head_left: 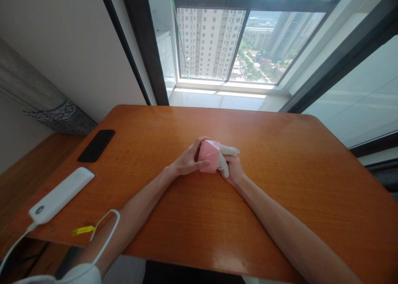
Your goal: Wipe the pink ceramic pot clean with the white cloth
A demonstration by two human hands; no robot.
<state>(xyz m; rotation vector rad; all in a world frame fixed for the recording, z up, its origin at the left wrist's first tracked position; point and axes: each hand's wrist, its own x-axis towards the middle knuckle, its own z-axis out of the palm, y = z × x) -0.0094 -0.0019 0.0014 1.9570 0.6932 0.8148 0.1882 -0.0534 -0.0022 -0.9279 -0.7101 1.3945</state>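
Note:
A pink folded paper piece point(208, 154) with a white underside point(224, 158) stands at the middle of the wooden table point(280, 184). My left hand point(188, 159) wraps round its left side, thumb pressed on the front face. My right hand point(234, 168) holds it from the right, mostly behind the white flap, fingers closed on the paper. Both forearms rest on the table.
A black phone point(96, 145) lies flat near the table's far left edge. A white power bank point(61, 195) with a white cable point(105, 230) and a yellow tag point(82, 230) sits at the near left. A large window stands beyond the table's far edge.

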